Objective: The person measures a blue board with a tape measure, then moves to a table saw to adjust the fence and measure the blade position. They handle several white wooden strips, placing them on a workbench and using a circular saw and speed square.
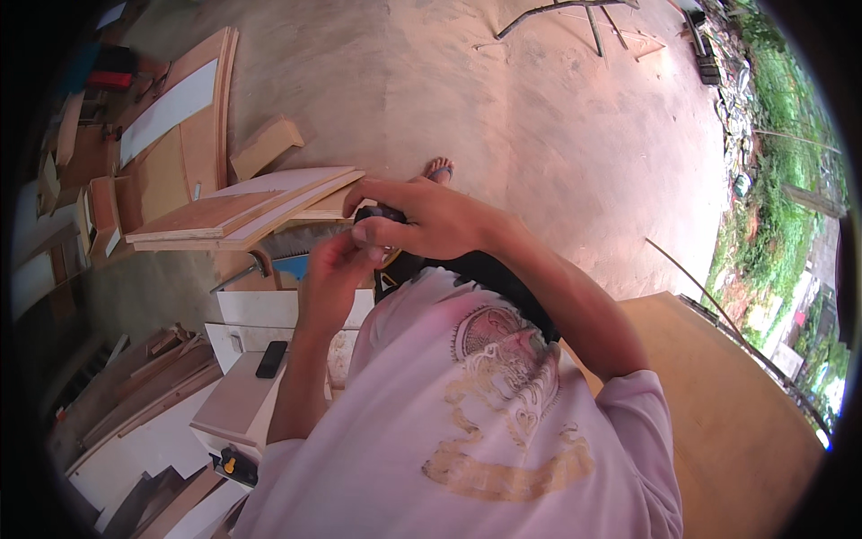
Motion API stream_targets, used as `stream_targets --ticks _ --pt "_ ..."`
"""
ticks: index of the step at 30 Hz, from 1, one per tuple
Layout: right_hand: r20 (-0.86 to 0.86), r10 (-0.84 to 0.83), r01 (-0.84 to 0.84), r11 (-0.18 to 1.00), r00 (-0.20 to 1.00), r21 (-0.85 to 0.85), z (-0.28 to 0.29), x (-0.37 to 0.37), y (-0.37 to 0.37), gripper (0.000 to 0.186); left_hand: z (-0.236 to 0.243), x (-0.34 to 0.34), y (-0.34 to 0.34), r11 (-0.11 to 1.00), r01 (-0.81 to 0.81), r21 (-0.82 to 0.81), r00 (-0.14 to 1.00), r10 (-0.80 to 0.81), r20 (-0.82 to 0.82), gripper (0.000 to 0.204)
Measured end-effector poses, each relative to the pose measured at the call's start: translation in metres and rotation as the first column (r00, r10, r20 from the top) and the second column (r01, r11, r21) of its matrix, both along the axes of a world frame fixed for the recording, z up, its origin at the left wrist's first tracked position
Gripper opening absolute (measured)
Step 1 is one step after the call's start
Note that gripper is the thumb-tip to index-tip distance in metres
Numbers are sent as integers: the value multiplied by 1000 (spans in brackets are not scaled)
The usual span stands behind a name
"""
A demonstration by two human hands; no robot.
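Note:
My right hand (426, 214) curls its fingers and thumb round a black rounded tool part (381, 213) in front of my waist. Just below it, my left hand (337, 259) is closed, its thumb and fingertips pinched together against the tool's near side. What the left fingertips hold is too small to make out. Black and yellow parts (388, 280) show beneath the hands, partly hidden by the left hand and my shirt; I cannot tell whether they belong to the same tool. Beside both hands, on the left, lies a stack of wooden panels (242, 211).
A handsaw with a blue part (292, 266) lies below the panels. A black phone (271, 359) rests on a box-like wooden piece (238, 395). Wood offcuts (153, 377) crowd the left. A large brown board (718, 404) is at my right. Bent branches (575, 13) lie on the far floor.

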State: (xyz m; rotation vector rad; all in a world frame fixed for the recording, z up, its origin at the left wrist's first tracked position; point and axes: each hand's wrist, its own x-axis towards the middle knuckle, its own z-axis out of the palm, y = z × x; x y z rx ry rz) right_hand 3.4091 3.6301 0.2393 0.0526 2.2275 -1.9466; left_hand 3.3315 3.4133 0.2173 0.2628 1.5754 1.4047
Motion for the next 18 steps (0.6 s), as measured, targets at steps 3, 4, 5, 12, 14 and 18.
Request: stream_targets --ticks 3,4,5,12,14,18 --pt "76 254 -259 964 964 62 2 -24 -5 48 -7 6 -39 987 -133 88 940 98 326 20" --pt "98 355 -364 927 930 93 -3 -33 -11 51 -15 17 -48 991 -131 27 941 116 317 21" --pt "149 428 -449 876 892 176 -16 -39 -21 58 -25 29 -55 991 -128 -34 942 133 307 22" --pt "376 664 -761 593 647 263 -12 -58 -47 56 -34 85 -64 998 -69 1 996 69 47 40" --pt "344 673 -754 608 655 247 -14 -55 -48 55 -41 94 -66 991 -81 -111 997 79 -23 43" --pt "218 747 -777 619 628 115 -25 -57 -48 55 -41 113 -62 969 -231 -86 960 212 -185 36"
